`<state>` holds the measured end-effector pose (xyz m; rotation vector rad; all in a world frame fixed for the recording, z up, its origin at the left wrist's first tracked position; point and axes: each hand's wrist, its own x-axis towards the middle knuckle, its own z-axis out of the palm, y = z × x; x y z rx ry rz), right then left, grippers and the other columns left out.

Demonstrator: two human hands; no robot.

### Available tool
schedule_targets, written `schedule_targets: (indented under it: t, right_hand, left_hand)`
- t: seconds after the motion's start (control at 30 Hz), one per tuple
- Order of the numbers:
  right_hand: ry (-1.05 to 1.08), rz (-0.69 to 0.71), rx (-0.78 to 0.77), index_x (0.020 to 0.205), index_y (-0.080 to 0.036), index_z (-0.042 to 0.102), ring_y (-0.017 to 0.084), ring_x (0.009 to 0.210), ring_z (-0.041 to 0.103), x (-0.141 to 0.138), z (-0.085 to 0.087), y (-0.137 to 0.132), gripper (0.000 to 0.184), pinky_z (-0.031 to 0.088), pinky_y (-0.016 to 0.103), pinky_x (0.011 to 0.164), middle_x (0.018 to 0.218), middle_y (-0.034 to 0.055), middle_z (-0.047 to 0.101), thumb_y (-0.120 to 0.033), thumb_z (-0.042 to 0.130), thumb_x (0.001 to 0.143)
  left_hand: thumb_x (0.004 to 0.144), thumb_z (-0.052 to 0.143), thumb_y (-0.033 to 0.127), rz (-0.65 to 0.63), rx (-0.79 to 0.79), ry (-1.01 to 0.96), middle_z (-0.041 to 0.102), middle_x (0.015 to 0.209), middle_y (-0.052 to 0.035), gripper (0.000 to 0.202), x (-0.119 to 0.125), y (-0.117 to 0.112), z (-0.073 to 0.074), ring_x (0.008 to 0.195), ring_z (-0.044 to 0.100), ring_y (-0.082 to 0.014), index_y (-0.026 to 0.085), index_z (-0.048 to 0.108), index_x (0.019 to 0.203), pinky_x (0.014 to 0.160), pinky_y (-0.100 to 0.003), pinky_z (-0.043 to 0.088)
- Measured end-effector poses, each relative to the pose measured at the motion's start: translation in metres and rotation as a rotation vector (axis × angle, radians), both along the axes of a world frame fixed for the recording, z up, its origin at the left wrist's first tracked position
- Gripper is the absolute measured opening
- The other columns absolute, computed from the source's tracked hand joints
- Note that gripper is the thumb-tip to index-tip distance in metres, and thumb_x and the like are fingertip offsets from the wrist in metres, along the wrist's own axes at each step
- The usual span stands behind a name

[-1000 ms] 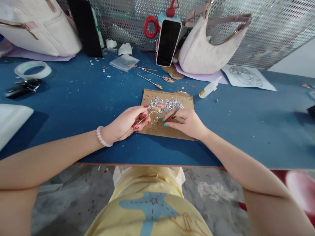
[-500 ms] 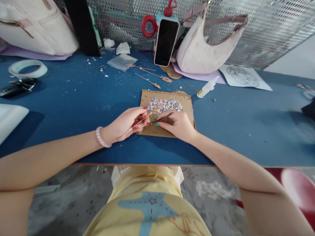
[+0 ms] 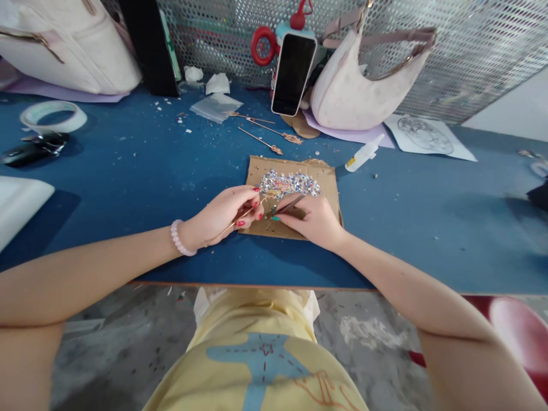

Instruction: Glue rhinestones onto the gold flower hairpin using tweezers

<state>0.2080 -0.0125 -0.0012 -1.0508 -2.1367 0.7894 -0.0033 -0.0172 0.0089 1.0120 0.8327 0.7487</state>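
Note:
My left hand (image 3: 229, 217), closed, pinches a thin gold hair stick (image 3: 226, 229). Its shaft slants down across the palm, and its ornamented head (image 3: 272, 195) points up and right over the cardboard. My right hand (image 3: 314, 220) is closed around dark tweezers (image 3: 287, 205), whose tips point left and down, just below the hair stick's head. Whether the tips hold anything is too small to tell. Beyond both fingertips, a heap of glittering rhinestones (image 3: 295, 182) lies on the brown cardboard sheet (image 3: 278, 227). A few tiny bits are scattered near the tweezer tips.
Several similar gold hair sticks (image 3: 261, 140) lie behind the cardboard. A small glue bottle (image 3: 363, 154) lies to its right. A phone (image 3: 294, 74) leans upright at the back beside a pale handbag (image 3: 363, 91). At left are a tape roll (image 3: 53, 117) and a backpack (image 3: 81, 51).
The whole view has shifted slightly. The tweezer tips are a little lower, closer to the cardboard below the hair stick's head. Both hands keep their holds.

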Motion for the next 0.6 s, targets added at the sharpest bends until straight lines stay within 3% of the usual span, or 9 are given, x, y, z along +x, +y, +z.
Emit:
schedule_targets:
  t: [0.43, 0.6]
  right_hand:
    - [-0.022, -0.026, -0.035, 0.08, -0.021, 0.073, 0.015, 0.076, 0.067, -0.0018, 0.0001, -0.0004, 0.007, 0.053, 0.028, 0.074, 0.085, 0.0014, 0.074, -0.023, 0.066, 0.082]
    - [-0.004, -0.013, -0.026, 0.08, -0.021, 0.072, 0.015, 0.077, 0.067, -0.0012, -0.0001, -0.0005, 0.008, 0.053, 0.029, 0.073, 0.085, 0.0017, 0.074, -0.022, 0.065, 0.083]
  left_hand:
    - [0.089, 0.044, 0.021, 0.069, 0.115, 0.11, 0.06, 0.062, 0.0016, 0.023, 0.0012, 0.0011, -0.0002, 0.04, 0.038, -0.0036, 0.018, 0.043, 0.066, 0.041, -0.019, 0.027]
    - [0.091, 0.046, 0.024, 0.088, 0.248, 0.248, 0.061, 0.063, 0.0002, 0.025, 0.0004, 0.0016, 0.0017, 0.043, 0.041, -0.0051, 0.017, 0.046, 0.066, 0.043, -0.021, 0.032]
